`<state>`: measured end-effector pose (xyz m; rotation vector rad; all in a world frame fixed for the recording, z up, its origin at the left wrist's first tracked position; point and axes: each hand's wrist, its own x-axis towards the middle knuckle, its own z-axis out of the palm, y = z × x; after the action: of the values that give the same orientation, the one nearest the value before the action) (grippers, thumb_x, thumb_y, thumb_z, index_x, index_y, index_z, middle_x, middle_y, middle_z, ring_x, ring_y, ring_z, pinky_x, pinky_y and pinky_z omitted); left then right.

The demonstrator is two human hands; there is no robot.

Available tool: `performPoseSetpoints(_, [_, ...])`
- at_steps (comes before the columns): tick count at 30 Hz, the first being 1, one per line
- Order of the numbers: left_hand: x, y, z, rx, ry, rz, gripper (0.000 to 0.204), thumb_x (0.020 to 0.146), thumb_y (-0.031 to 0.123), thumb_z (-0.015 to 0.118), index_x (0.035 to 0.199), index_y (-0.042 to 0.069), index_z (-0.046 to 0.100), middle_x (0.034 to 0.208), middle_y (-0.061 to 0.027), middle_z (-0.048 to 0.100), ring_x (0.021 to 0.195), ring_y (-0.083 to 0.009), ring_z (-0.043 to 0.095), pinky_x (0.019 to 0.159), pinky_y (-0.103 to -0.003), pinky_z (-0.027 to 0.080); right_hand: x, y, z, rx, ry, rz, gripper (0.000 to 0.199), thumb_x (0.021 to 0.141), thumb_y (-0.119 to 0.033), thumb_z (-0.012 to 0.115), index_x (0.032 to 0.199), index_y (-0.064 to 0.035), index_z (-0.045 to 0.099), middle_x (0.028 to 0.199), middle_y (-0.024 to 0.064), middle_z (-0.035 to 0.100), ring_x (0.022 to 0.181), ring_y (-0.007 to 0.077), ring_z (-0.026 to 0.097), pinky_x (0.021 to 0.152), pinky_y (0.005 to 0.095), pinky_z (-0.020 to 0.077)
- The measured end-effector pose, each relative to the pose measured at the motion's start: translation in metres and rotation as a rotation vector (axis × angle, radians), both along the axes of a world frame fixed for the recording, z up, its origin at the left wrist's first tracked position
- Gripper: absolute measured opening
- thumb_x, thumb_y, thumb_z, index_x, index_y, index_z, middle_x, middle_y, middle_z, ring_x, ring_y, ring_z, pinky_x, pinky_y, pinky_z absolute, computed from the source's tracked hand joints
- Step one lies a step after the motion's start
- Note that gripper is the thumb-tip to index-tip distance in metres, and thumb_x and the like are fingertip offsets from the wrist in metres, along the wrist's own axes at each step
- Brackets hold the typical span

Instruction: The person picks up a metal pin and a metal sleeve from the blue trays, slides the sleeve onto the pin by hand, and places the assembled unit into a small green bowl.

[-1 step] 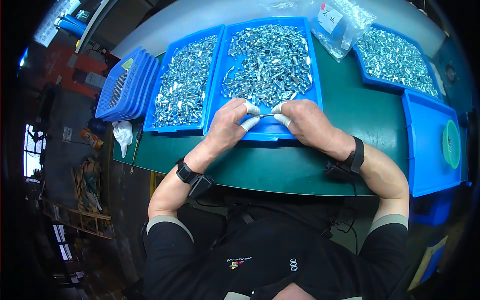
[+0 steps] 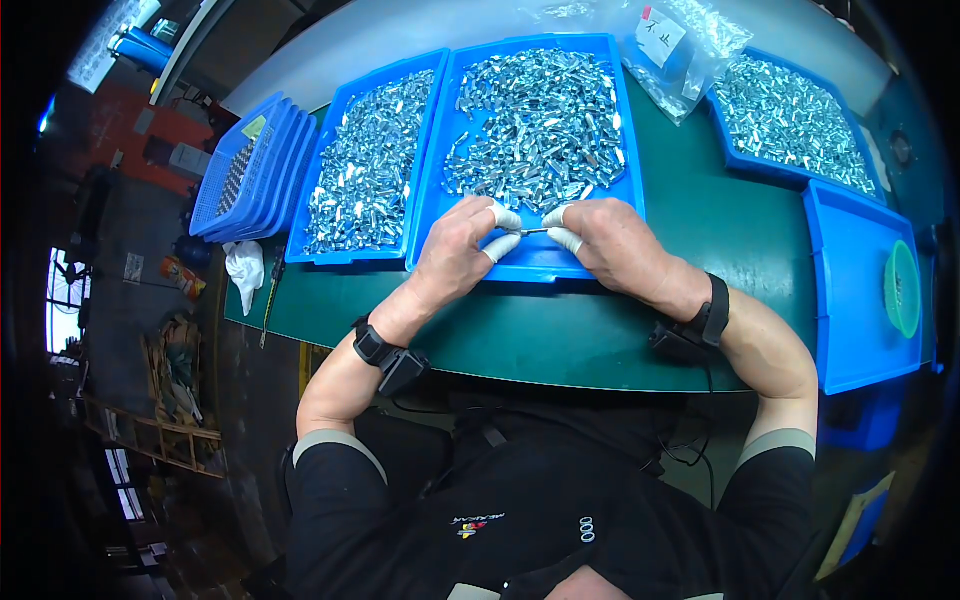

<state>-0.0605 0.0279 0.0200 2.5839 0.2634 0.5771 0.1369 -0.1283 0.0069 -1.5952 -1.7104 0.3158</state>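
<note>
Between my two hands is a thin, dark metal rod-like piece, too small to make out fully. My left hand pinches one end and my right hand pinches the other. White covers sleeve the thumbs and forefingers of both hands. They are held over the near end of a blue tray. Farther back in that tray lies a heap of small shiny metal parts. Another blue tray, full of similar metal parts, stands directly to the left.
Stacked blue baskets stand far left beside a white cloth. A clear plastic bag lies at the back. At right are a filled blue tray and another tray with a green bowl, on a green tabletop.
</note>
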Motion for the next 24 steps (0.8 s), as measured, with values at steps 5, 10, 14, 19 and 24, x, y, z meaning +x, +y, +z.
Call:
performPoseSetpoints(5, [0.0, 0.001, -0.002, -0.068, -0.03, -0.004, 0.019, 0.083, 0.001, 0.081, 0.099, 0.005, 0.071, 0.096, -0.0089, 0.071, 0.094, -0.0273, 0.068, 0.081, -0.037, 0.054, 0.002, 0.003, 0.004, -0.091, 0.061, 0.042, 0.016, 0.097, -0.015, 0.067, 0.104, -0.0015, 0.073, 0.091, 0.0222, 0.071, 0.081, 0.0411, 0.069, 0.07, 0.0462, 0.0527])
performPoseSetpoints(10, [0.003, -0.002, -0.004, -0.122, -0.068, -0.05, 0.02, 0.083, 0.005, 0.081, 0.099, 0.007, 0.07, 0.09, -0.01, 0.067, 0.088, -0.0295, 0.065, 0.077, -0.041, 0.052, 0.0, 0.004, 0.007, -0.137, 0.159, 0.038, 0.02, 0.1, -0.016, 0.066, 0.113, -0.0021, 0.07, 0.092, 0.0241, 0.07, 0.083, 0.0411, 0.07, 0.07, 0.0448, 0.0526])
performPoseSetpoints(14, [0.012, -0.009, -0.002, -0.132, -0.065, -0.071, 0.021, 0.083, 0.006, 0.081, 0.1, 0.007, 0.07, 0.089, -0.0101, 0.066, 0.087, -0.0304, 0.065, 0.077, -0.041, 0.051, 0.003, 0.004, 0.004, -0.101, 0.155, 0.02, 0.025, 0.099, -0.016, 0.067, 0.12, -0.0021, 0.067, 0.091, 0.0244, 0.07, 0.082, 0.0412, 0.069, 0.069, 0.044, 0.0521])
performPoseSetpoints(19, [0.012, -0.011, -0.002, -0.132, -0.093, -0.03, 0.019, 0.084, 0.006, 0.081, 0.098, 0.006, 0.07, 0.091, -0.0104, 0.068, 0.087, -0.0305, 0.065, 0.077, -0.041, 0.051, 0.0, 0.004, 0.011, -0.129, 0.161, -0.009, 0.026, 0.099, -0.017, 0.069, 0.119, -0.0016, 0.066, 0.087, 0.0233, 0.069, 0.076, 0.0374, 0.069, 0.067, 0.0424, 0.051])
performPoseSetpoints(24, [0.011, -0.011, -0.002, -0.161, -0.128, 0.001, 0.018, 0.084, 0.006, 0.081, 0.098, 0.006, 0.07, 0.093, -0.0106, 0.07, 0.09, -0.0305, 0.067, 0.078, -0.041, 0.053, -0.001, 0.003, 0.008, -0.092, 0.314, -0.048, 0.022, 0.097, -0.015, 0.071, 0.113, -0.0005, 0.067, 0.085, 0.0205, 0.07, 0.074, 0.0334, 0.069, 0.067, 0.041, 0.0515])
